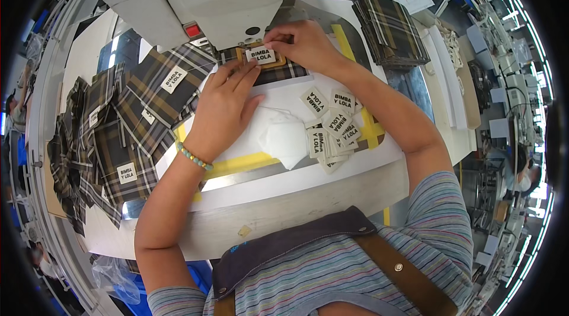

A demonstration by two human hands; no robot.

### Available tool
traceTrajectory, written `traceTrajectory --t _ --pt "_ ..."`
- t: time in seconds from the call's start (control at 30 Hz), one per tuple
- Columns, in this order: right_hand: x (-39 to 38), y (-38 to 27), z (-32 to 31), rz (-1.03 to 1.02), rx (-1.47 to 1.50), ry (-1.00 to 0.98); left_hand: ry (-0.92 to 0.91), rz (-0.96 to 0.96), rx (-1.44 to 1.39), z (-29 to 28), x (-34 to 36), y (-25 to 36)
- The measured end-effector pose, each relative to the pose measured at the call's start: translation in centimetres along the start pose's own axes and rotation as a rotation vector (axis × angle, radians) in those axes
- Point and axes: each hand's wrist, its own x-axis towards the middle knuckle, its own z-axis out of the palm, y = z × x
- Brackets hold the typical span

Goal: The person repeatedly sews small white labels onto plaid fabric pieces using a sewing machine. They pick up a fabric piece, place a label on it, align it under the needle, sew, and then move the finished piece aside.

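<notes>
A cream fabric label (259, 55) with dark lettering lies inside a small brown frame (280, 55) under the head of a sewing machine (213, 2). Dark plaid fabric (290, 72) shows beneath the frame. My left hand (225, 105) reaches in from the left, palm down, fingers stretched out, with fingertips resting on the label's lower left edge. From the right comes my right hand (311, 46), its fingers curled and thumb and fingertip closed at the label's upper right corner. The fingertips partly cover the label's edges.
Loose labels (338, 120) lie piled right of a folded white cloth or paper (284, 138). Plaid pieces bearing labels (130, 132) heap up at left. Stacked plaid pieces (391, 28) stand at the back right. Yellow tape (249, 163) marks the worktop. A blue bin (198, 274) sits below.
</notes>
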Motion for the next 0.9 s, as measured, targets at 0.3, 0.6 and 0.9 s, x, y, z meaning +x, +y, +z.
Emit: traceTrajectory --t 0.3,0.6,0.9 --pt "0.1 -0.9 -0.7 -0.195 -0.305 -0.026 0.050 -0.037 -0.068 0.2 0.2 0.0" --pt "-2.3 -0.4 -1.9 -0.460 -0.533 -0.096 0.070 -0.025 -0.076 0.5 0.3 0.0" --pt "-2.5 -0.8 -1.8 -0.471 -0.556 -0.122 -0.053 -0.066 -0.020 1.1 0.2 -0.8"
